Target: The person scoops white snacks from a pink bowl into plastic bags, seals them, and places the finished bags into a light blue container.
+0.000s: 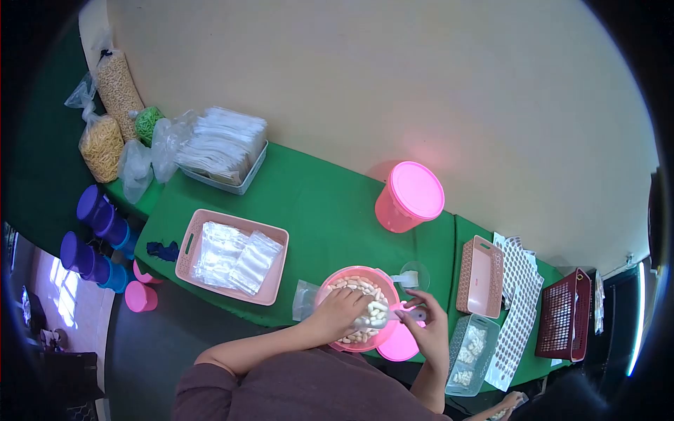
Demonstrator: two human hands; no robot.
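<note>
A pink tub (pixel 385 278) full of pale, peanut-shaped snack pieces (pixel 351 284) sits at the table's front edge. Over it, my left hand (pixel 342 312) is curled around a clear plastic bag (pixel 304 300), whose flat end sticks out to the left. My right hand (pixel 430 324) grips the handle of a scoop (pixel 415 314). Its front end, with several pale pieces, meets my left fingers above the tub. Part of the bag is hidden under my left hand. Beneath the scoop lies a round pink lid (pixel 399 345).
Left of the tub stands a pink tray (pixel 184 266) of clear bags. Behind are a lidded pink container (pixel 400 210) and a clear dish (pixel 421 270) with a white scoop. To the right, a grey-green basket (pixel 455 354) holds filled bags; another person's hand (pixel 507 403) is near it.
</note>
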